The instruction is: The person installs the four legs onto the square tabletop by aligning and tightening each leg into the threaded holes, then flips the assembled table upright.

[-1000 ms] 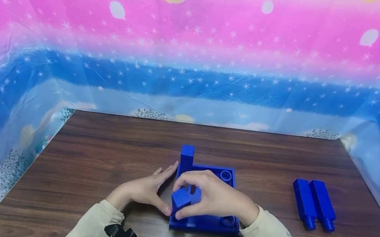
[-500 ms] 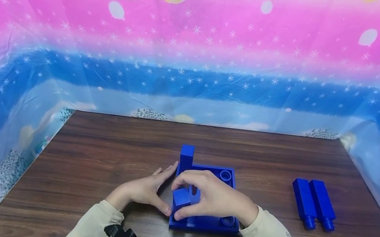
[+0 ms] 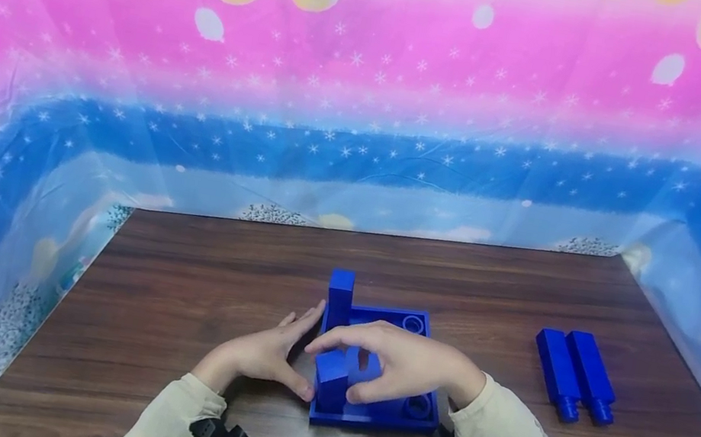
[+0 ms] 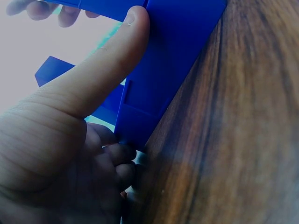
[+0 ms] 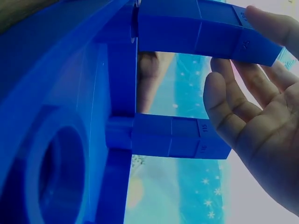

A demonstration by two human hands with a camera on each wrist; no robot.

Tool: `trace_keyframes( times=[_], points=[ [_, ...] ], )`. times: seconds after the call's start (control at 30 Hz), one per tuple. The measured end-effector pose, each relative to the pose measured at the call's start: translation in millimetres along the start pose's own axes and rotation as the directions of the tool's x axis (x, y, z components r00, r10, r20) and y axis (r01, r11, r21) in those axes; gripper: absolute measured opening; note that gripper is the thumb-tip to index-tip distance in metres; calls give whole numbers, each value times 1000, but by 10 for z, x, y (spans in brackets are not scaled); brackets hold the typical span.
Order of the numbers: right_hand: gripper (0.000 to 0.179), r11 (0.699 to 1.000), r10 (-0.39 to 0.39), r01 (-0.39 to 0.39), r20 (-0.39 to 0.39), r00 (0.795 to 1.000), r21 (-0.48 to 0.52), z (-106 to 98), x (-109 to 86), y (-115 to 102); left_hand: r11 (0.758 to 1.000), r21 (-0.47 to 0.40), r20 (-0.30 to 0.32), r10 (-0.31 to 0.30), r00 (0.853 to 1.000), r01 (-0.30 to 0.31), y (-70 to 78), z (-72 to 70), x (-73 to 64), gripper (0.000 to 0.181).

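Note:
A blue plastic panel (image 3: 373,416) with a raised rim and round corner sockets lies on the table. One square blue post (image 3: 340,298) stands upright at its far left corner. At the near left corner stands another blue post (image 3: 333,384), its round end in the socket in the right wrist view. My right hand (image 3: 417,361) is loosely spread around this near post, thumb (image 5: 268,23) against its upper end and fingers beside it. With fingers extended, my left hand (image 3: 262,351) rests along the panel's left edge, thumb (image 4: 126,42) on the near corner.
Two more blue posts (image 3: 557,373) with narrow round ends lie side by side at the right of the wooden table (image 3: 210,265). A patterned cloth (image 3: 351,133) hangs behind and around the table. Open round sockets (image 3: 416,406) show at the panel's right corners.
The near post has turned and now stands squarer to the panel. My right hand has loosened, its thumb shifting right and its fingers spreading. The left hand stays on the panel's edge.

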State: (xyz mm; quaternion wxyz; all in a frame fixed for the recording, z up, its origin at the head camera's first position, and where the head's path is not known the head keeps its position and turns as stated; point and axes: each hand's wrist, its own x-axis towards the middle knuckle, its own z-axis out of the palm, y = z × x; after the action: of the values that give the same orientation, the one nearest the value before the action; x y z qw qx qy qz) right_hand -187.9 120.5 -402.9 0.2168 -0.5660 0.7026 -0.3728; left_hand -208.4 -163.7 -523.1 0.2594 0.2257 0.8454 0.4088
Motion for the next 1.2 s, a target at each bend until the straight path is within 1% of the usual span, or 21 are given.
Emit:
trace_keyframes(
  times=[0.3, 0.53, 0.67, 0.9, 1.13, 1.2],
  points=[
    [58, 1000, -14, 14, 2, 1000, -3, 9, 12, 20, 1000, -27, 6, 4, 1000, -3, -10, 3, -7, 146],
    [56, 1000, -11, 11, -8, 1000, -12, 9, 21, 11, 1000, -12, 0, 2, 1000, -2, -11, 2, 2, 146],
    [56, 1000, -15, 15, -11, 1000, -1, 16, 27, 13, 1000, -4, 1, 2, 1000, -2, 12, 6, -10, 146],
    [54, 1000, -16, 15, -31, 999, -13, 29, 35, 22, 1000, -18, 1, -8, 1000, 8, 24, 9, -16, 146],
    [54, 1000, -1, 1, -42, 999, 7, 38, 35, 7, 1000, -19, 5, 3, 1000, -2, 16, 9, -9, 147],
    [53, 1000, -9, 8, -45, 999, -4, 37, 40, 6, 1000, -22, 5, 4, 1000, -4, 19, 7, -15, 147]
  ],
)
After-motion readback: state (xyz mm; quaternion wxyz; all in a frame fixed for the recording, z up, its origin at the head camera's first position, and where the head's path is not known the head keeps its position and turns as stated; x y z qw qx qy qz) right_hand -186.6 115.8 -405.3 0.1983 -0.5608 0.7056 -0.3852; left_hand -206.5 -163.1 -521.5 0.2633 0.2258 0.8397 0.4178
